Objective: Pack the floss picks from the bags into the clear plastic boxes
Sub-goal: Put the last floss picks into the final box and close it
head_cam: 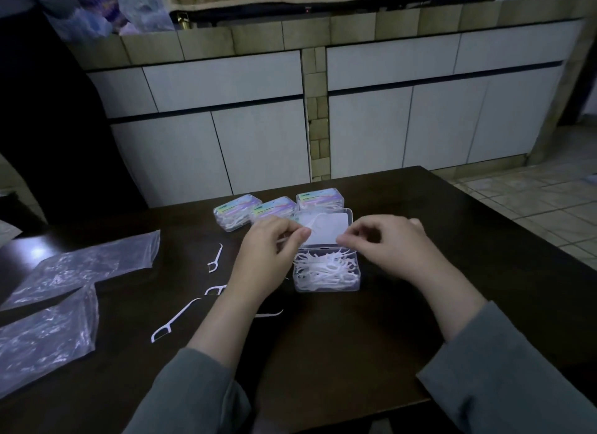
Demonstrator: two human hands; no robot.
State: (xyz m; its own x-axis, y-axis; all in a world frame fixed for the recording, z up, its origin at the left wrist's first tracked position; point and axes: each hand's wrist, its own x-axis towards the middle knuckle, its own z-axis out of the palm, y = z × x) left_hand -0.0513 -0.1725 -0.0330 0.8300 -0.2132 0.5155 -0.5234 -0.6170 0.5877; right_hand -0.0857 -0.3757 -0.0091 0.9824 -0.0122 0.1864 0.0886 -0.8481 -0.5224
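mid-frame, left hand pinches a pick over the open box, full of picks. right hand fingers curled, grip unclear. empty bags at left.

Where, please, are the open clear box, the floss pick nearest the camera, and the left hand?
open clear box (326,288): head view, its front wall.
nearest floss pick (177,319): head view, mid-handle.
left hand (269,249): head view, back of the hand.
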